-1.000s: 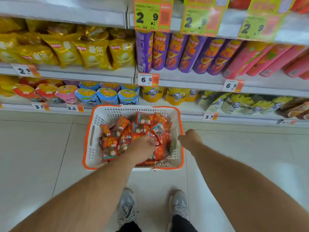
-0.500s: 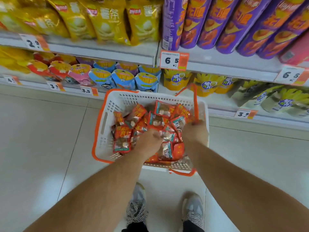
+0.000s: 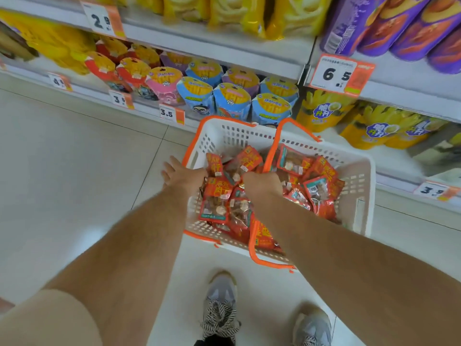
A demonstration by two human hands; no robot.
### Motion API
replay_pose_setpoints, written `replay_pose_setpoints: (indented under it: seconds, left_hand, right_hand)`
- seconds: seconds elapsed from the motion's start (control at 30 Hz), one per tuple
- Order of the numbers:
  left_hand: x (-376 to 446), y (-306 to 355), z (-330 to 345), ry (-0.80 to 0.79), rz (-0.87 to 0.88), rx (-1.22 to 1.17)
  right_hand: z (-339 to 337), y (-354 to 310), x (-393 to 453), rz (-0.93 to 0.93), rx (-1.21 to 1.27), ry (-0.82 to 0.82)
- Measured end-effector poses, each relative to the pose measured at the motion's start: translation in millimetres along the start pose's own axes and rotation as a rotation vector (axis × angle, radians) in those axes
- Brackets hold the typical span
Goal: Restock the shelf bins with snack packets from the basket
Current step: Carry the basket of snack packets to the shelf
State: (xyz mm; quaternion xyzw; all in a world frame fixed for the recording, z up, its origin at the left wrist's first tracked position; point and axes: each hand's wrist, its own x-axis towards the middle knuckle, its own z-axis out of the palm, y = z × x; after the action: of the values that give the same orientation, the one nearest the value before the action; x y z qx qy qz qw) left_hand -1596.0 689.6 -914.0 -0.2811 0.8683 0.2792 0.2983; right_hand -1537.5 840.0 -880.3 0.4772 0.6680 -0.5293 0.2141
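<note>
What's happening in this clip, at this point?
A person stands at a snack shelf over a white basket full of red snack packets. The right hand is curled at the orange handle. The left hand, fingers spread, rests at the basket's left rim. No packet has left the basket yet.

A white basket (image 3: 359, 171) trimmed in orange, with an orange handle (image 3: 268, 156), carries red-and-orange snack packets (image 3: 215, 203) with small teal patches. Behind it stand blue, pink and red cups (image 3: 232, 101) topped in yellow, yellow bags (image 3: 321, 111), purple tubes (image 3: 349, 23) and white-and-orange price tags (image 3: 339, 74). The grey shoes (image 3: 220, 303) wear what appear to be black-and-white striped laces.
</note>
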Motion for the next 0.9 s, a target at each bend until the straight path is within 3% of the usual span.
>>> replay_pose_setpoints:
  seconds: [0.1,0.17,0.27,0.37,0.5,0.63,0.77,0.9]
  left_hand:
    - [9.8,-0.6,-3.1,-0.037,-0.044,-0.253]
    - [6.9,-0.5,-10.4,0.117,-0.008,-0.162]
    - [-17.6,12.5,-19.1,0.256,0.247,-0.013]
    - [-51.2,34.7,-14.5,0.125,0.289,-0.043]
    - [-88.1,60.9,0.7,-0.381,0.022,-0.453]
    - [-114.9,77.8,31.9,-0.624,-0.102,-0.536]
    - [-135.8,88.5,55.3,-0.618,-0.105,-0.487]
    - [-145.5,80.8,39.9,-0.412,-0.065,-0.45]
  right_hand:
    - [3.5,-2.4,2.4,0.01,0.001,-0.003]
    - [0.0,-4.1,-2.5,0.006,0.013,0.013]
    - [-10.4,-5.7,-10.6,0.012,0.067,0.056]
    - [-28.8,-10.2,-21.4,0.055,0.138,0.097]
    - [-65.0,-16.6,-28.1,0.136,0.209,0.065]
    - [-98.3,-17.2,-27.7,0.177,0.237,-0.018]
    - [-109.8,-12.9,-18.8,0.161,0.281,-0.086]
    - [-119.8,0.3,-21.6,0.203,0.193,0.003]
